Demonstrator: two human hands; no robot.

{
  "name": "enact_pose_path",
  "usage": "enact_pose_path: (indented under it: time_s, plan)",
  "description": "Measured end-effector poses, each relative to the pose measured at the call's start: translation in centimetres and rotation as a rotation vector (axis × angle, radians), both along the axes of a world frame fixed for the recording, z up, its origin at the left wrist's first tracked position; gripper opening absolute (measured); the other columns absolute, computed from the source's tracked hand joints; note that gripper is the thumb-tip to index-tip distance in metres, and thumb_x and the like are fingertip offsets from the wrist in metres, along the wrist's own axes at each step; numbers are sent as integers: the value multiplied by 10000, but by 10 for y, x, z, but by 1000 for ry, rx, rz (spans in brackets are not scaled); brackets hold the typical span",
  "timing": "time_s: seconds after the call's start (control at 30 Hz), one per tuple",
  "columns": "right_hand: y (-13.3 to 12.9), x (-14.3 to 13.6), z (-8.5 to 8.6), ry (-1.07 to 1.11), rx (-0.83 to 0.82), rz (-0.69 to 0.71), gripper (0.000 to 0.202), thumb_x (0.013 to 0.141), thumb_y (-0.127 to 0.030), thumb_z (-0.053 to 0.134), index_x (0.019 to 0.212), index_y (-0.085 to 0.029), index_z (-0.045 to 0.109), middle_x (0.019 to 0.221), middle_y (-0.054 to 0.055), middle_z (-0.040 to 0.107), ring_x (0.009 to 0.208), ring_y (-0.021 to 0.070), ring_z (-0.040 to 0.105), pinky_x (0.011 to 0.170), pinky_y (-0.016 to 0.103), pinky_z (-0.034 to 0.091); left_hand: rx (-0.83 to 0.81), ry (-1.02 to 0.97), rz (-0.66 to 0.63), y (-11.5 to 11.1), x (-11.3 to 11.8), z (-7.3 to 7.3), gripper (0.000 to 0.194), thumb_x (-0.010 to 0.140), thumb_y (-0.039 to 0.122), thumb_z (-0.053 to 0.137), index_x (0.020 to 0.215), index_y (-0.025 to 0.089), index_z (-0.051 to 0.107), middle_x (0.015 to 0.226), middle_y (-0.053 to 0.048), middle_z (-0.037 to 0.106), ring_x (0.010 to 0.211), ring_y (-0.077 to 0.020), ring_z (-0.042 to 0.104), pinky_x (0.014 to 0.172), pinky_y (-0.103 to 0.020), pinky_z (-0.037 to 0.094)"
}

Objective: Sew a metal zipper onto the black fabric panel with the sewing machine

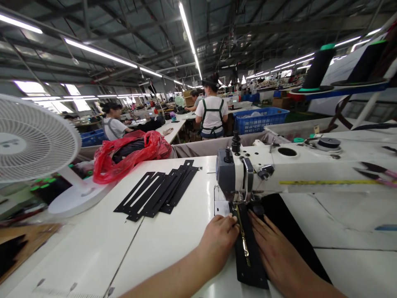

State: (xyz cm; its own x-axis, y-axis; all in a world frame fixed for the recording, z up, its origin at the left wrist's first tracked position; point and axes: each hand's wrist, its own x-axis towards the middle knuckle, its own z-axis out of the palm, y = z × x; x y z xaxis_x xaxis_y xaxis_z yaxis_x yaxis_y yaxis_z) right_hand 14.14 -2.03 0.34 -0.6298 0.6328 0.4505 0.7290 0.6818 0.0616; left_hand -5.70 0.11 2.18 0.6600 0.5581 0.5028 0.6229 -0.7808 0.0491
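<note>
A black strip with a gold zipper lay under the sewing machine, between both hands. The left hand pressed its edge, fingers curled; the right hand lay flat on black fabric. The needle was hidden. Beyond the left hand lay black frames.

Your left hand and right hand pressed a matt black cloth strip with a glinting brass-coloured metal zipper; the sewing machine wore smooth, semi-gloss white enamel with a grey end cap; the table was slick white laminate; the cut panels looked flat, matt black; the bag was crinkled glossy red plastic; the fan white plastic.
</note>
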Motion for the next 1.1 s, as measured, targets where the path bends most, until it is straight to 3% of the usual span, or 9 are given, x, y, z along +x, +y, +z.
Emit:
enact_pose_path:
  time_s: [0.33, 0.53, 0.7, 0.8, 0.93, 1.1]
  plan:
    - [21, 0, 5, 63, -103, 27, 533, 857, -148, 418, 1384, -144, 333, 1353, 129, 442, 1268, 240, 372, 1015, 469, 363, -98, 43, 61, 19, -1, -1, 143, 859, 125, 508, 947, 123, 621, 870, -87, 606, 743, -207, 585, 692, -348, 533]
    - [32, -1, 3, 122, -186, 20, 531, 878, -159, 402, 1397, -134, 293, 1329, 162, 457, 1243, 253, 400, 1018, 490, 351, -169, 26, 45, 24, -4, -3, 181, 812, 97, 569, 987, 121, 609, 903, -91, 606, 820, -222, 582, 756, -358, 528]
    - [37, -1, 7, 134, -242, 22, 487, 873, -134, 393, 1358, -161, 349, 1270, 151, 507, 1210, 242, 428, 989, 473, 384, -196, -4, 44, 26, -5, -8, 206, 814, 97, 535, 1010, 117, 594, 961, -105, 600, 854, -225, 570, 787, -363, 515]
    - [33, 0, 10, 186, -245, 11, 423, 842, -114, 409, 1260, -155, 462, 1223, 153, 525, 1170, 240, 455, 958, 438, 411, -214, -24, 29, 25, -6, -10, 229, 798, 112, 504, 1011, 121, 589, 965, -112, 587, 869, -232, 561, 790, -379, 506]
    - [28, -4, 17, 218, -291, -55, 279, 737, -208, 579, 1011, -161, 607, 1084, 152, 574, 999, 289, 534, 814, 430, 476, -237, -80, 24, 21, -6, -7, 322, 700, 121, 522, 1016, 129, 582, 967, -111, 565, 911, -249, 543, 813, -410, 484]
    - [33, -13, 38, 254, -454, 19, 244, 721, -89, 502, 910, -197, 614, 987, 85, 619, 914, 214, 579, 774, 304, 473, -273, -94, 62, 18, -5, -5, 324, 711, 113, 506, 1025, 154, 572, 990, -91, 547, 926, -233, 529, 826, -396, 463]
